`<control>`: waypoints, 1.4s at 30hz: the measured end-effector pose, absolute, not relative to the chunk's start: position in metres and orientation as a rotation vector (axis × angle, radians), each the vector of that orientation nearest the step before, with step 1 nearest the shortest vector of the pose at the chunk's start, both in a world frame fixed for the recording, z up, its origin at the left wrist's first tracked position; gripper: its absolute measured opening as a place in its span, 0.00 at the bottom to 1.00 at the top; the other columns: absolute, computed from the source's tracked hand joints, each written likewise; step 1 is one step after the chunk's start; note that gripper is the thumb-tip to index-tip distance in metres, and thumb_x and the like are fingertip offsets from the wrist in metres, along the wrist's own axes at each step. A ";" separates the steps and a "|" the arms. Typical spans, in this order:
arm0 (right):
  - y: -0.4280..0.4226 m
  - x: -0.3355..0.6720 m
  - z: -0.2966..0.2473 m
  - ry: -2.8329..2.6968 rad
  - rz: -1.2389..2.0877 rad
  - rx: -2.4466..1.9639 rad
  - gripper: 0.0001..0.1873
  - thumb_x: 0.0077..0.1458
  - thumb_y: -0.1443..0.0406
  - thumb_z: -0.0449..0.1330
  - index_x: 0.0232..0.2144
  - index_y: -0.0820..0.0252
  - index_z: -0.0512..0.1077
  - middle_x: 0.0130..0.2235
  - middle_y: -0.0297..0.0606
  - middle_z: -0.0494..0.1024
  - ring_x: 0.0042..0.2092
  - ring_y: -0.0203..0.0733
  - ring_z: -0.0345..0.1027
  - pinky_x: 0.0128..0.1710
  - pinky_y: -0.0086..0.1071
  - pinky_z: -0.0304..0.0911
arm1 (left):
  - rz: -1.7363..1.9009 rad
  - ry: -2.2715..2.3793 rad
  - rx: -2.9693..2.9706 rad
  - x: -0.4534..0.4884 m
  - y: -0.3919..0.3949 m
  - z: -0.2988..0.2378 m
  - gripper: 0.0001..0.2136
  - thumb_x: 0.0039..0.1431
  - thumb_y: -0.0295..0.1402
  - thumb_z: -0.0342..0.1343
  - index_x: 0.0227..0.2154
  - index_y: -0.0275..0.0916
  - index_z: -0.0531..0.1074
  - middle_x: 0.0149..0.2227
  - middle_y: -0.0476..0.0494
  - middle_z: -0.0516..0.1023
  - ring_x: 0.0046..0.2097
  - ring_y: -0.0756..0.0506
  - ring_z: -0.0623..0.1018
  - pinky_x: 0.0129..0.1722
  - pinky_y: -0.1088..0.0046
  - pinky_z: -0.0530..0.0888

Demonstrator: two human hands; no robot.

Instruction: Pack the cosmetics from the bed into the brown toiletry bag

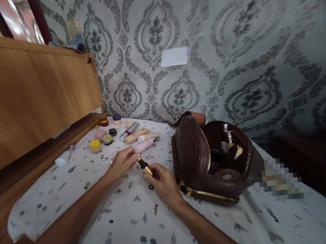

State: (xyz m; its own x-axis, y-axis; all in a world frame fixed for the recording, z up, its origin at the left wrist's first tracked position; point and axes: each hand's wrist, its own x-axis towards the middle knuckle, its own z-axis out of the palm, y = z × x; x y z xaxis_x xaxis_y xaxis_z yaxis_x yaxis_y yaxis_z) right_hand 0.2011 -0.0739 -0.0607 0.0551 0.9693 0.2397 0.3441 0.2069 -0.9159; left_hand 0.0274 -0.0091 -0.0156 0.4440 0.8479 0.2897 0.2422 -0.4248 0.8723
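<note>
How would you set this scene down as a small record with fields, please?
right hand: holds a gold and black bottle
left hand: fingertips at the bottle's upper end; a firm grip cannot be told
bag: brown bag, unzipped and open, beside the right hand, small items inside
jars: yellow-lidded jar, blue-lidded jar and others, beyond the left hand
tubes: pink tube, beige tube and others, lying down
surface: printed white cloth
background: patterned wall

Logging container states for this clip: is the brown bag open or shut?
Open: the brown bag has its gold zipper edges spread apart, and a gold-coloured item shows inside.
</note>
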 end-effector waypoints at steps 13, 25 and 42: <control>-0.075 0.201 -0.059 -1.493 0.772 -1.320 0.07 0.49 0.62 0.61 0.30 0.59 0.73 0.29 0.33 0.76 0.30 0.39 0.66 0.31 0.29 0.60 | 0.921 0.805 1.923 0.026 -0.009 -0.015 0.17 0.61 0.48 0.54 0.32 0.38 0.69 0.28 0.51 0.69 0.30 0.49 0.69 0.28 0.76 0.64; -0.076 0.202 -0.059 -1.511 0.751 -1.315 0.08 0.50 0.61 0.61 0.32 0.58 0.74 0.30 0.34 0.76 0.31 0.39 0.66 0.32 0.29 0.62 | 0.934 0.867 1.912 0.027 -0.012 -0.012 0.16 0.61 0.48 0.54 0.40 0.38 0.70 0.29 0.52 0.71 0.31 0.49 0.72 0.30 0.74 0.67; -0.077 0.202 -0.056 -1.512 0.747 -1.307 0.08 0.51 0.61 0.60 0.32 0.59 0.75 0.29 0.34 0.76 0.31 0.39 0.65 0.30 0.29 0.60 | 0.816 0.783 1.963 0.015 -0.006 -0.009 0.16 0.61 0.45 0.55 0.42 0.39 0.74 0.41 0.43 0.77 0.43 0.43 0.74 0.34 0.74 0.67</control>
State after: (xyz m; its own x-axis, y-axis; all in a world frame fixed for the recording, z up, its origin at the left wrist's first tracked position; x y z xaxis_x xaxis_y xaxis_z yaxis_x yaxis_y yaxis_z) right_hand 0.2019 -0.0767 -0.0565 0.0417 0.9617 0.2707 0.3698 0.2369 -0.8984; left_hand 0.0149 -0.0059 -0.0088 0.5915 0.7677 0.2465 0.2142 -0.4444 0.8699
